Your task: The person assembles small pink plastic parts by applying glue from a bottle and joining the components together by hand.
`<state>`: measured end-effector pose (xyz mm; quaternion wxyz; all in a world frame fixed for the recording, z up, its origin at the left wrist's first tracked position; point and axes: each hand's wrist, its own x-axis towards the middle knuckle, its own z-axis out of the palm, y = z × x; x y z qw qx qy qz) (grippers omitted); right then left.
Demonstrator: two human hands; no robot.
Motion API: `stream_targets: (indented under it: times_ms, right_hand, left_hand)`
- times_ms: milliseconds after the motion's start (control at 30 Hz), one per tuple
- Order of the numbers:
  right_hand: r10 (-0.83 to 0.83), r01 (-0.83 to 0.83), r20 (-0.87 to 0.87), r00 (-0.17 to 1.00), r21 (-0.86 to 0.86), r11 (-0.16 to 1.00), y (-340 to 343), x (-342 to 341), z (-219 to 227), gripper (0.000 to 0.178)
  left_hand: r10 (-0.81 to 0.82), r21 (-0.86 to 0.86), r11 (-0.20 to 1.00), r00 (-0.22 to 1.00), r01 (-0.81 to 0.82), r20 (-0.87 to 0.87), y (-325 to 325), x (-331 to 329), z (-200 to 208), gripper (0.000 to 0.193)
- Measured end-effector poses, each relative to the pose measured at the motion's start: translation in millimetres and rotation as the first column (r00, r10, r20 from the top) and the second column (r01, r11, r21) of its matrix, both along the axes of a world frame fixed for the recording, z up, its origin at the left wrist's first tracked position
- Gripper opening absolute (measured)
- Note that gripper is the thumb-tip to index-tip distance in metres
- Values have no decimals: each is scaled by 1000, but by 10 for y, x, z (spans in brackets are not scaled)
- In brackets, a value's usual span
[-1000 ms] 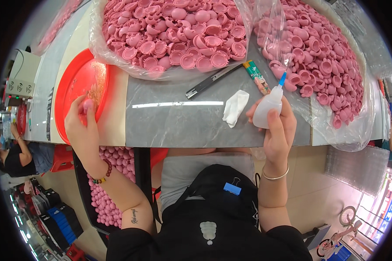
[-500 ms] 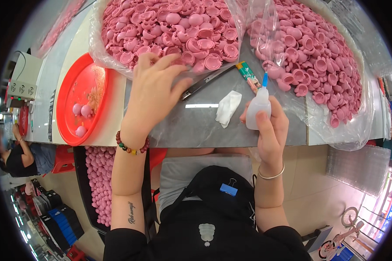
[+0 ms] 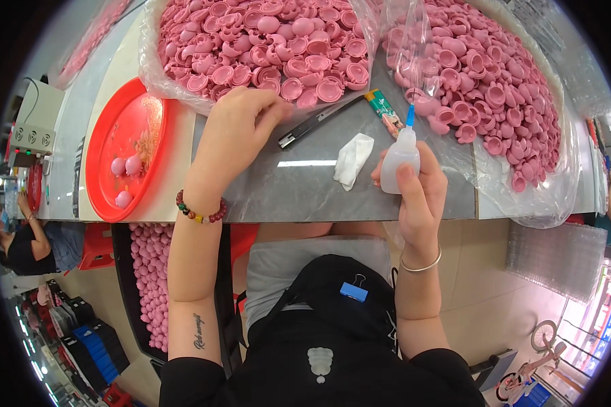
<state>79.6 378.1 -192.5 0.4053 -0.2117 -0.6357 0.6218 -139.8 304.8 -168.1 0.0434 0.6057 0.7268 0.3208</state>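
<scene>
My right hand [image 3: 424,193] is wrapped round a small translucent squeeze bottle [image 3: 400,163] with a thin blue nozzle, held upright with the tip up. My left hand [image 3: 237,129] is at the near edge of a heap of pink plastic half-shells [image 3: 265,54] in a clear bag. Its fingers are curled in and their tips are hidden, so what they hold, if anything, does not show. Between the hands lie a black-and-metal utility knife [image 3: 319,122], a crumpled white tissue [image 3: 353,161] and a green printed packet [image 3: 383,112].
Another clear bag of pink half-shells [image 3: 495,88] spreads at the right. A red tray [image 3: 96,169] holding several pink balls lies on the left. Below the table edge, a black crate [image 3: 129,292] is filled with pink balls. Another person [image 3: 30,237] sits far left.
My left hand's spread fingers have curled in at the bag's near edge. My right hand still holds the bottle upright, nearly in place. The whole view has shifted slightly.
</scene>
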Motion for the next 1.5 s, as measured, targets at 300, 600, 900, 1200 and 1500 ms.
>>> stream_targets:
  times_ms: [300, 600, 900, 1200, 1500]
  right_hand:
    - [14, -14, -11, 1000, 16, 1000, -4, 4, -17, 32]
    - [0, 0, -17, 1000, 23, 1000, -9, 7, -18, 33]
    - [-237, 237, -181, 954, -26, 971, 16, 44, -27, 39]
    - [-201, 195, -447, 872, -60, 979, -27, 152, -8, 43]
    - [-106, 188, -174, 979, 568, 801, -176, 163, 133, 71]
  left_hand:
    - [-41, 72, 997, 991, 32, 126, 32, 8, -107, 16]
    - [115, 70, 990, 992, -119, 51, -13, 99, 7, 21]
    - [-253, 294, 955, 395, -46, 883, -409, 680, 56, 18]
    - [-159, 156, 984, 33, 86, 987, -373, 834, -184, 44]
    - [-287, 293, 951, -76, 93, 955, -408, 834, -260, 45]
